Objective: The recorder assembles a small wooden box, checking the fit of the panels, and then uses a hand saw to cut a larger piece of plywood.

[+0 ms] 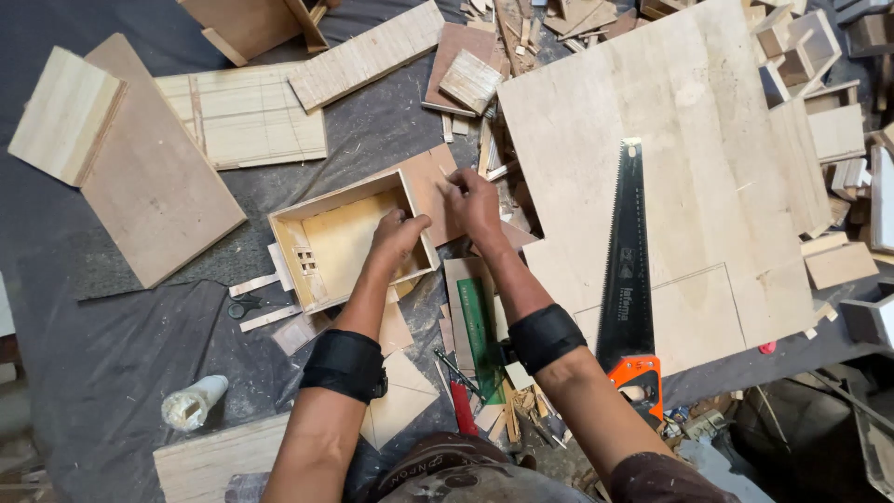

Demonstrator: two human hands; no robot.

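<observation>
A small open wooden box (307,244) with a little window cut in its near wall lies on the dark ground sheet. My left hand (399,233) reaches into the box and grips its right wall. My right hand (473,200) presses a flat brown wooden panel (430,182) that lies against the outside of that same wall. Both forearms wear black wrist bands.
A black hand saw with an orange handle (626,279) lies on a large plywood sheet (689,121) to the right. A green ruler (480,335), red-handled tool (463,407), scissors (246,305), a white glue bottle (193,401) and many wood offcuts lie around.
</observation>
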